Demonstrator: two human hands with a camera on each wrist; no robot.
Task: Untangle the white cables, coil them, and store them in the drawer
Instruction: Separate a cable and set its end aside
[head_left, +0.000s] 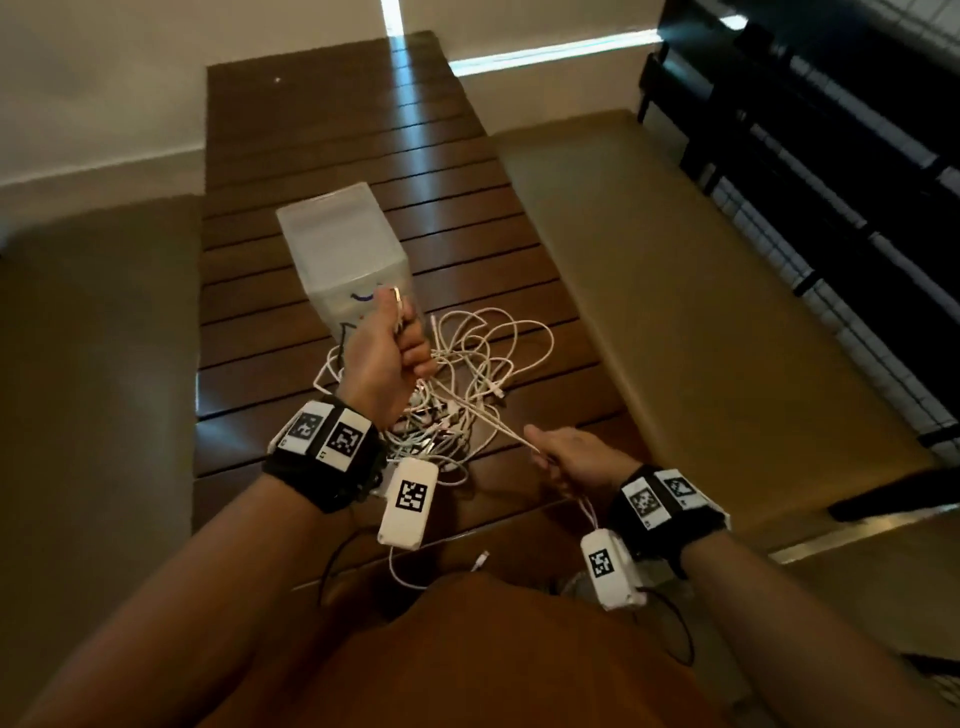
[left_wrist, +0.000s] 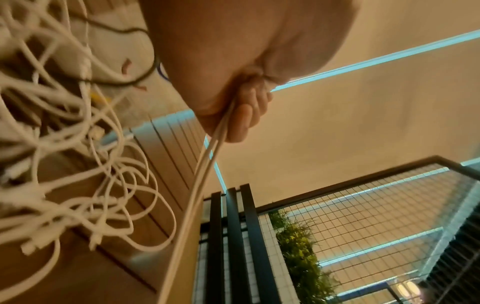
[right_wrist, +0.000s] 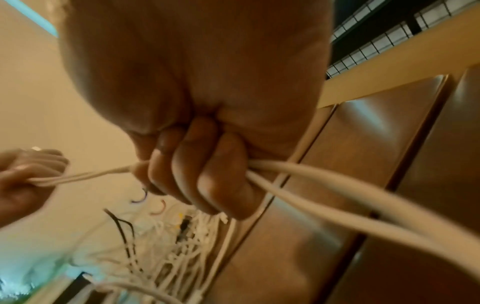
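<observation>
Between the two fists a doubled white cable (head_left: 480, 415) runs taut: the left hand (head_left: 387, 358) curls round one end, the right hand (head_left: 569, 457) closes on the other. Below the fingers lies the tangle (head_left: 467, 374) beside the plastic drawer (head_left: 343, 254). Light, limp and smooth, the cable probably slips; gripping near a plug should hold better.

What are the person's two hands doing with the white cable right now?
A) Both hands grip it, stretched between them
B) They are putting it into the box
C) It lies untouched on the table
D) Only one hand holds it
A: the left hand and the right hand each grip the white cable, which runs taut between them above the tangled pile on the wooden table.
</observation>
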